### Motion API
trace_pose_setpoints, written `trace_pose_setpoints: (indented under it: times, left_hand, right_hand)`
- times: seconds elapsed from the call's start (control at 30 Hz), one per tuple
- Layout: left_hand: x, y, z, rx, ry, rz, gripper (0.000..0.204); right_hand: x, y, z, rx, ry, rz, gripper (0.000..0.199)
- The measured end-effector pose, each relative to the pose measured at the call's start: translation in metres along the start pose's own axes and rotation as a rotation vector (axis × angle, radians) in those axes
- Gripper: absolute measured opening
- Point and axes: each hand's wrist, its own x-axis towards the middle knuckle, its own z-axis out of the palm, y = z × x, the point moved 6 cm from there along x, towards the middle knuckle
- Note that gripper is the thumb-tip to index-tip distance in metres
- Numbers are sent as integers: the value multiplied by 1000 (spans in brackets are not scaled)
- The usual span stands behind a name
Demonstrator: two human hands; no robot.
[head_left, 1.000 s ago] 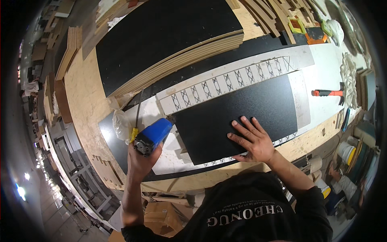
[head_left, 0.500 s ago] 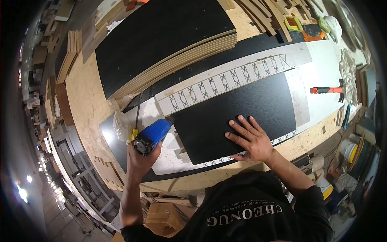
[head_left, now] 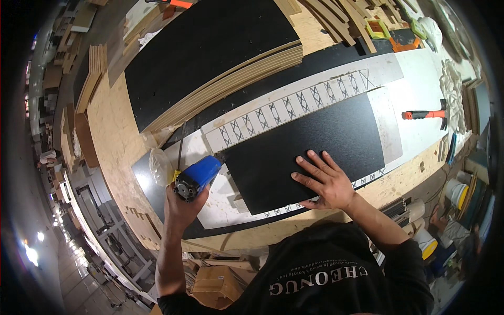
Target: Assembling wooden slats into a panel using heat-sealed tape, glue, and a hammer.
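Note:
A rectangular black panel (head_left: 320, 136) lies on white boards on the workbench. My right hand (head_left: 326, 184) rests flat on its near right part, fingers spread. In my left hand (head_left: 182, 206) is a blue nail gun (head_left: 200, 175), with a black bolted cap toward me. Its nose meets the panel's far left corner; the exact contact is hard to make out. Beyond the panel runs a white strip (head_left: 247, 124) with drawn crossed boxes, and a similar one shows along the near edge. A yellow-handled screwdriver (head_left: 180, 152) lies beside the nail gun, its handle partly covered.
Stacked black-faced panels (head_left: 210, 58) stand at the far left, with a crumpled clear plastic bag (head_left: 159, 165) nearer. A hammer (head_left: 425, 114) with an orange handle lies at the right. Wood strips (head_left: 336, 21) lie at the back. A cardboard box (head_left: 216, 286) sits below the bench.
The view has shifted slightly. Both hands, the nail gun and the panel keep practically the same places relative to each other.

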Motion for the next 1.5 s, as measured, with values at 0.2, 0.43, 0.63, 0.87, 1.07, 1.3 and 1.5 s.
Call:
trace_pose_setpoints:
  times: [0.2,0.43,0.63,0.87,1.07,1.3,1.5]
  left_hand:
    - [2,5,-2,125,-28,-56,34]
    - [0,13,6,141,-44,137,43]
    - [-5,9,14,238,109,349,58]
    - [0,19,13,290,12,282,49]
    - [4,29,18,20,-61,6,45]
    - [7,49,27,130,58,308,47]
    - [15,60,26,192,31,259,43]
  right_hand:
    - [-2,0,0,-13,20,-13,61]
    - [-3,2,2,19,6,-16,62]
    - [-4,3,4,43,7,-22,63]
    - [-6,3,4,42,9,-18,64]
    - [-6,3,3,61,7,-30,64]
    - [-6,5,3,86,14,-40,64]
    - [-8,4,4,77,16,-44,65]
